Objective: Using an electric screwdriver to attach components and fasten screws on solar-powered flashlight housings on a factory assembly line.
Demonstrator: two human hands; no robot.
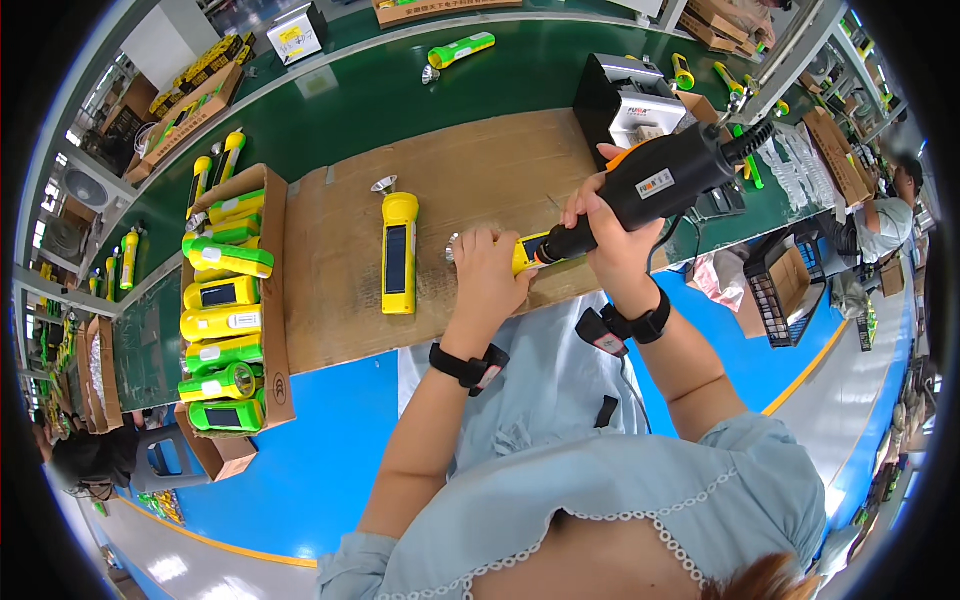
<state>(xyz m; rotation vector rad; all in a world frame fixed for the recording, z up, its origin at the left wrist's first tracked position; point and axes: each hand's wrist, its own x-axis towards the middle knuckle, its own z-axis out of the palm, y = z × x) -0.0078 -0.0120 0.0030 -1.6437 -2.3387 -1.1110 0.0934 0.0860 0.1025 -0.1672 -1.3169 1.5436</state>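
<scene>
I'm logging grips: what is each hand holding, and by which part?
The left hand holds a yellow flashlight by its head end; the right hand grips a black power driver around its front part.

box (277, 335) left, driver (655, 185) right, flashlight (399, 255) between (on cardboard (340, 205))

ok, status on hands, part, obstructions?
Left hand holding yellow flashlight. Right hand gripping black driver, tip at flashlight. Second flashlight on cardboard, left, clear of both hands.
</scene>
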